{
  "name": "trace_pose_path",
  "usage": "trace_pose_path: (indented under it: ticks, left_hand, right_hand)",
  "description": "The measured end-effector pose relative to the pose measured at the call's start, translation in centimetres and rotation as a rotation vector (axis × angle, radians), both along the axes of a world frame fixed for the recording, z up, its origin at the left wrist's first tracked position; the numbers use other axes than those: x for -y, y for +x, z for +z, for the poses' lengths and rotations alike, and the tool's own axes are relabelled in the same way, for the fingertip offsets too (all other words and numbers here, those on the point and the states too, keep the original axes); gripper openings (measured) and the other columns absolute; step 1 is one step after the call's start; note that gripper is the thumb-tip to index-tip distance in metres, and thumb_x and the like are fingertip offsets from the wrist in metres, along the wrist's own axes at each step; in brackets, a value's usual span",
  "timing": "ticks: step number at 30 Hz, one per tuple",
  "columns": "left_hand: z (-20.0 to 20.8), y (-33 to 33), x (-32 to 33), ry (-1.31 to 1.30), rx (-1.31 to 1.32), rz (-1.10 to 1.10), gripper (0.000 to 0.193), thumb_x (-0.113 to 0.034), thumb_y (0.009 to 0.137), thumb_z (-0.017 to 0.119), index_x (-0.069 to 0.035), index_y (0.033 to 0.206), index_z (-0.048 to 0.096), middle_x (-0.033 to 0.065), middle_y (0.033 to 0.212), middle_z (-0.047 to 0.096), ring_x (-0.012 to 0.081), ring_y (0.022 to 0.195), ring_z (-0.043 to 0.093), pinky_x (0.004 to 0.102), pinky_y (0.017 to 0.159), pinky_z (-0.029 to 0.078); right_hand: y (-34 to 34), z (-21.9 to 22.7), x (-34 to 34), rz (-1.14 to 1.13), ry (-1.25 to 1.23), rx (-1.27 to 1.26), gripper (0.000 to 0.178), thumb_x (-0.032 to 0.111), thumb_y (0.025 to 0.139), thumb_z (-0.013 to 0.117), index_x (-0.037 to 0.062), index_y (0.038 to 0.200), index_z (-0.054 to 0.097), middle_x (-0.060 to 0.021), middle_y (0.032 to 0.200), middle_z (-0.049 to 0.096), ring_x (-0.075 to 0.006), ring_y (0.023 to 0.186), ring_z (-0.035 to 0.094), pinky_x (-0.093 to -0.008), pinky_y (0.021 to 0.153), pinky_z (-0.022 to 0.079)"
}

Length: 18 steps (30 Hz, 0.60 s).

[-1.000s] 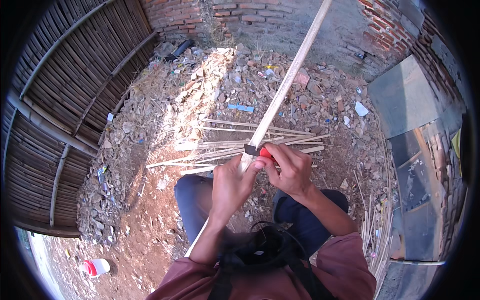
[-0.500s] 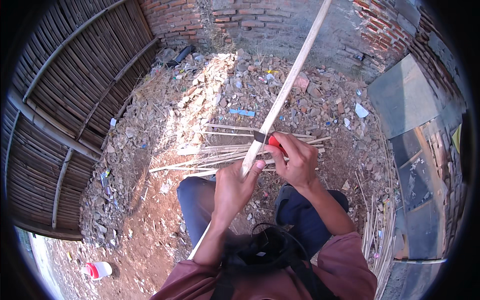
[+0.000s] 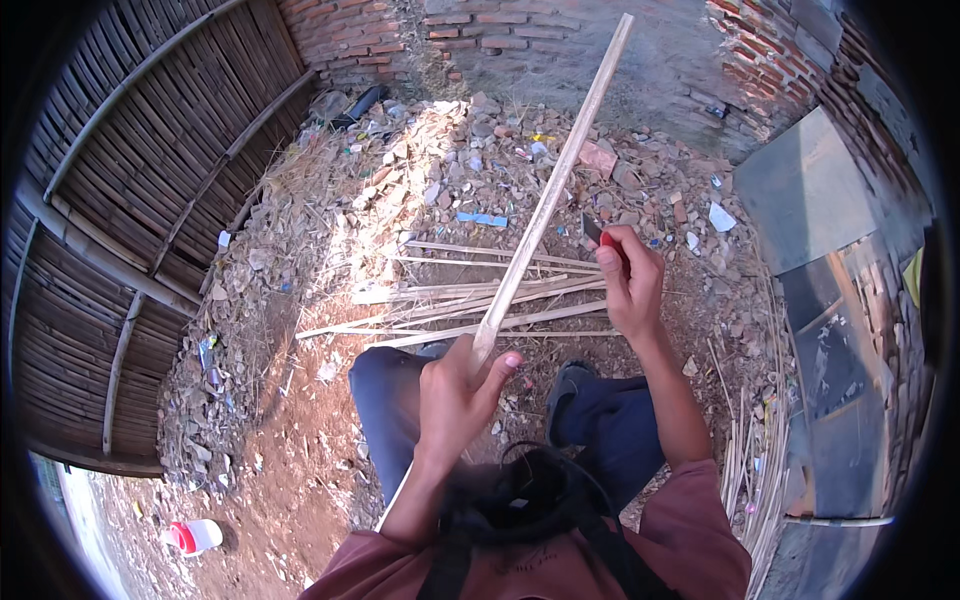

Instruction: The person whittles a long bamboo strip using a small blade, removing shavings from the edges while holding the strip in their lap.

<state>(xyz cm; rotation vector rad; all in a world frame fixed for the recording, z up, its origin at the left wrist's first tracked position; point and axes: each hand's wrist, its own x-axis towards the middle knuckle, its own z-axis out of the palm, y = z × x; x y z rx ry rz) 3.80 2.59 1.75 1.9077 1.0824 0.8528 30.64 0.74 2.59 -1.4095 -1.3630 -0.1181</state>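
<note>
A long, pale strip of wood or bamboo (image 3: 547, 208) slants up and away in front of me. My left hand (image 3: 459, 385) is wrapped round its lower part, thumb stretched along the side, and the near end runs down beside my left forearm. To the right of the strip, apart from it, my right hand (image 3: 632, 285) grips a knife (image 3: 592, 230) with a red handle; its short dark blade points up and left. Several thin pale strips (image 3: 450, 310) lie across the ground beyond my knees, partly behind the held strip.
Rubble and litter (image 3: 480, 160) cover the ground up to a brick wall (image 3: 500, 45). A slatted bamboo panel (image 3: 130, 180) stands at left. A white container with a red lid (image 3: 200, 537) sits at lower left. More long strips (image 3: 755, 480) lie at right, beside grey boards (image 3: 810, 195).
The knife blade was against the strip; my right hand has carried it away to the right and up. The held strip has slid toward me, so its far tip now shows.
</note>
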Motion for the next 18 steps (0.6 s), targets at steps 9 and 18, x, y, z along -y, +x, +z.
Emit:
trace_pose_path:
  ticks: [9,18]
  left_hand:
    - [-0.2,-0.5,-0.5,-0.133,0.263,-0.081,0.034,-0.030,0.094,0.086,-0.002,0.096,0.067,-0.0085,0.066,0.049,0.0012,0.062,0.039,0.0236,0.054,0.031]
    - [-0.1,-0.6,-0.2,-0.167,0.198,-0.107,0.029,-0.027,0.101,0.077,0.001,0.109,0.074,0.0048,0.068,0.062,0.0074,0.063,0.048,0.0295,0.058,0.043]
  right_hand:
    - [-7.0,-2.2,0.0,0.399,-0.068,0.211,0.025,0.030,0.094,0.081,0.0082,0.101,0.071,-0.0051,0.086,0.074,-0.0240,0.069,0.074,-0.0366,0.059,0.056]
    - [-7.9,-1.9,0.4,0.425,-0.084,0.268,0.023,0.029,0.094,0.079,0.0105,0.105,0.071,-0.0037,0.088,0.075,-0.0246,0.072,0.075,-0.0377,0.061,0.057]
